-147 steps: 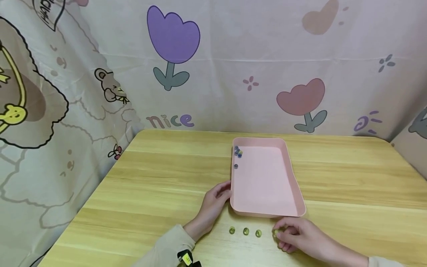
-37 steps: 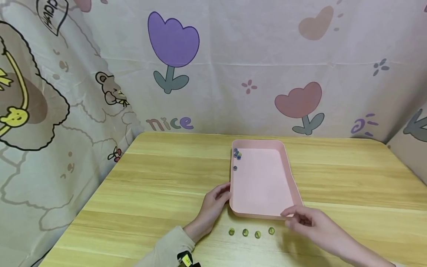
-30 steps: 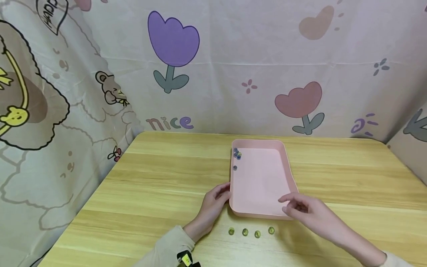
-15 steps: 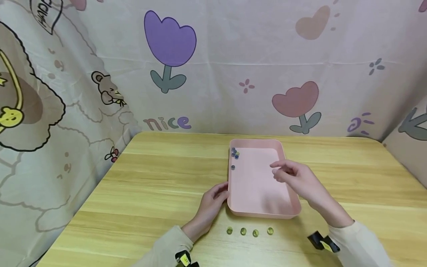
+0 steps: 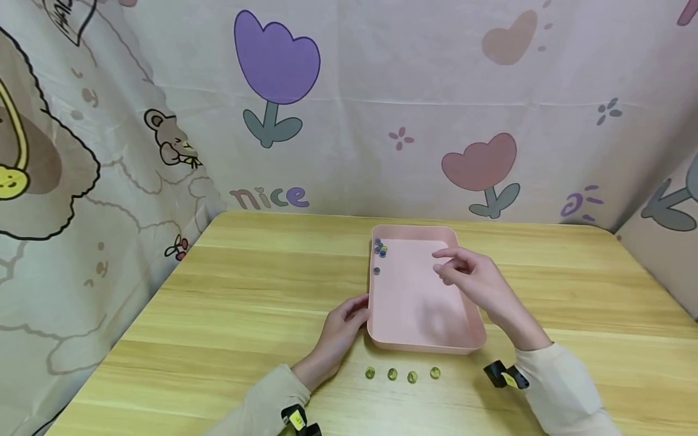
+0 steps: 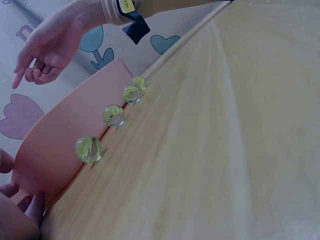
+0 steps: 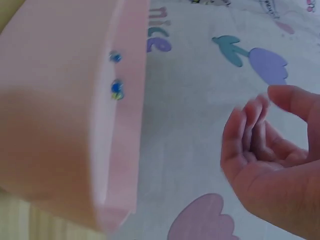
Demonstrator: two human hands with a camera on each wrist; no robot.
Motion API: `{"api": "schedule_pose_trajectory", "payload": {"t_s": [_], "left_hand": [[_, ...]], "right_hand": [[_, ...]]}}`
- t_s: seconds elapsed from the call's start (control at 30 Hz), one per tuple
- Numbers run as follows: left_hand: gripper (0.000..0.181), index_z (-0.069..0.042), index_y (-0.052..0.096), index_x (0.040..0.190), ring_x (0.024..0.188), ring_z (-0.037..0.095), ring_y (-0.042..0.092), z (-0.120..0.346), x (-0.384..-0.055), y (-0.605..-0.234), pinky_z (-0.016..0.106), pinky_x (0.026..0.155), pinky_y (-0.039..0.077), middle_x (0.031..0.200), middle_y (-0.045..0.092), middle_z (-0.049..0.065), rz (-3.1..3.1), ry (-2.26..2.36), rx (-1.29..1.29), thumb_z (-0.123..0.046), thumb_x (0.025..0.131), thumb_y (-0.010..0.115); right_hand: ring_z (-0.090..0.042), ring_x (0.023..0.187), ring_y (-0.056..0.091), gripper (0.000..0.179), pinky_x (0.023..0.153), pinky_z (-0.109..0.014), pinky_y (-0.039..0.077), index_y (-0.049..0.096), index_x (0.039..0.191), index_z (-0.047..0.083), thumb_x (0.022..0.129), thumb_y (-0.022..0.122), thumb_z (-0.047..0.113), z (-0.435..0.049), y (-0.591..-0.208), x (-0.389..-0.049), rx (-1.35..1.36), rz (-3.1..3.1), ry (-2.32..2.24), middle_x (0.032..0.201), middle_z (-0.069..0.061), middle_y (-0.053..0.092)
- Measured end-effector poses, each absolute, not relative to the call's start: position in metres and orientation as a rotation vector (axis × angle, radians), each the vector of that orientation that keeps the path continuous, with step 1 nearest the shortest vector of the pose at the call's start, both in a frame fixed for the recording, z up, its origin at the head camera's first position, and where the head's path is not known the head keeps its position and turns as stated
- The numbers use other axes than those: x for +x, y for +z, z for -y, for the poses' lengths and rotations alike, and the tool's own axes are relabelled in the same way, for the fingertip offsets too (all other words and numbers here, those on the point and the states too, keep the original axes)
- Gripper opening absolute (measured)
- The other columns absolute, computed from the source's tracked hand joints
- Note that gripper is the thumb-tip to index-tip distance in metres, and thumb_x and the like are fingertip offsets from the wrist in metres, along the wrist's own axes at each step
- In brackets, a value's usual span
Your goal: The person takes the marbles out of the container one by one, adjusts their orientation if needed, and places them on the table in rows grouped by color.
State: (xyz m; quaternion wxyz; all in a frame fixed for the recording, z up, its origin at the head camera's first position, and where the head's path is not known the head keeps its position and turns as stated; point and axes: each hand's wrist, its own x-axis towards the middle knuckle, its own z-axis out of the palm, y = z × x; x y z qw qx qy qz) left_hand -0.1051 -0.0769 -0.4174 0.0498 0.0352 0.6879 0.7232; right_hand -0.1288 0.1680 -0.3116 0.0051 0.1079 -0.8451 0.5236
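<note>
A shallow pink tray [image 5: 425, 349] sits on the table, with my left hand [image 5: 338, 336] against the outside of its left wall. In the left wrist view, the left fingertips [image 6: 35, 207] touch that wall near the table. My right hand [image 5: 474, 281] hovers over the tray's right side, fingers loosely bent and nothing between them. Several clear marbles with yellow-green swirls, such as this nearest marble [image 6: 88, 149], stand in a row in front of the tray. Inside, blue marbles [image 7: 116, 87] cluster by the far left corner with a yellowish one, and a single blue marble [image 5: 377, 270] lies nearer.
The wooden table [image 5: 262, 284] reaches a printed cloth backdrop [image 5: 360, 163] behind and at the sides. A black wrist strap [image 5: 506, 375] is on the right sleeve, and another strap [image 5: 300, 421] on the left.
The right hand set a yellow-green marble at the row's right end, let go, and moved up and away over the tray. The left hand has stayed at the tray's wall.
</note>
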Motion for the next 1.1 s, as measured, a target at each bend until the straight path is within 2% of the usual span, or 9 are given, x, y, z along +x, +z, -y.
{"api": "schedule_pose_trajectory", "payload": {"t_s": [0.17,0.43,0.67,0.93,1.1], "left_hand": [[0.042,0.008,0.049,0.134,0.117,0.028,0.054,0.076,-0.105,-0.417,0.031,0.097,0.047,0.129,0.055,0.021,-2.087,2.207,0.108,-0.009,0.096,0.056],[0.040,0.006,0.052,0.133,0.118,0.028,0.054,0.075,-0.109,-0.420,0.031,0.098,0.047,0.128,0.056,0.019,-2.098,2.198,0.087,-0.009,0.096,0.056],[0.041,0.005,0.052,0.133,0.118,0.028,0.054,0.076,-0.108,-0.419,0.032,0.098,0.047,0.128,0.057,0.018,-2.107,2.184,0.066,-0.010,0.096,0.056],[0.040,0.005,0.053,0.132,0.114,0.026,0.057,0.075,-0.109,-0.421,0.031,0.097,0.048,0.125,0.059,0.016,-2.111,2.176,0.087,-0.011,0.096,0.057],[0.040,0.005,0.054,0.132,0.115,0.026,0.056,0.076,-0.109,-0.422,0.032,0.097,0.047,0.125,0.059,0.016,-2.117,2.186,0.075,-0.011,0.096,0.057]], "right_hand": [[-0.023,0.080,0.063,0.033,0.076,-0.026,0.051,0.061,0.121,-0.002,0.093,0.064,0.016,-0.170,-0.320,-0.135,0.333,2.659,1.648,0.082,-0.006,0.065],[-0.020,0.073,0.052,0.030,0.060,-0.023,0.041,0.063,0.119,-0.005,0.093,0.061,0.011,-0.168,-0.325,-0.139,0.284,2.676,1.509,0.081,-0.005,0.059],[-0.014,0.073,0.049,0.033,0.061,-0.023,0.041,0.063,0.118,-0.004,0.093,0.063,0.016,-0.167,-0.326,-0.140,0.237,2.668,1.515,0.082,-0.006,0.058],[-0.026,0.077,0.052,0.031,0.061,-0.024,0.042,0.064,0.117,-0.003,0.095,0.062,0.019,-0.172,-0.331,-0.144,0.247,2.715,1.494,0.081,-0.009,0.057],[-0.024,0.079,0.054,0.032,0.065,-0.027,0.044,0.065,0.117,-0.002,0.095,0.061,0.022,-0.171,-0.323,-0.156,0.290,2.772,1.435,0.082,-0.006,0.059]]}}
